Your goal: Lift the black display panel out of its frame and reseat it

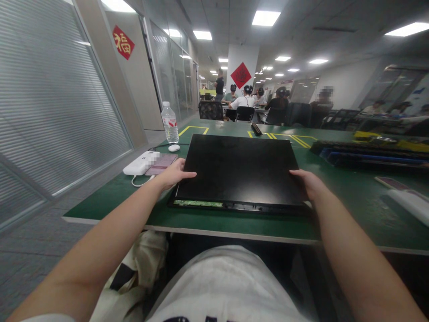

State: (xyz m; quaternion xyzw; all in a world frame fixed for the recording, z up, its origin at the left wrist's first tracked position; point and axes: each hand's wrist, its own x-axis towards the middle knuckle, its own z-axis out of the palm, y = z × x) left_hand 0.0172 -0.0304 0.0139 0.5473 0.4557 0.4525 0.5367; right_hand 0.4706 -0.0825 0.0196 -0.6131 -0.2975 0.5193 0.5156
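A flat black display panel lies in front of me over a dark frame or back shell. Along its near edge a strip of green circuit board shows. My left hand grips the panel's left edge, thumb on top and fingers at the side. On the right edge, my right hand holds the panel with its thumb on the top face; its other fingers are mostly hidden. What lies beneath the panel cannot be seen.
On the green table at left are a water bottle, a white power bank, a phone and a small white case. A dark strip-like object lies behind the panel; dark parts lie right. People sit farther back.
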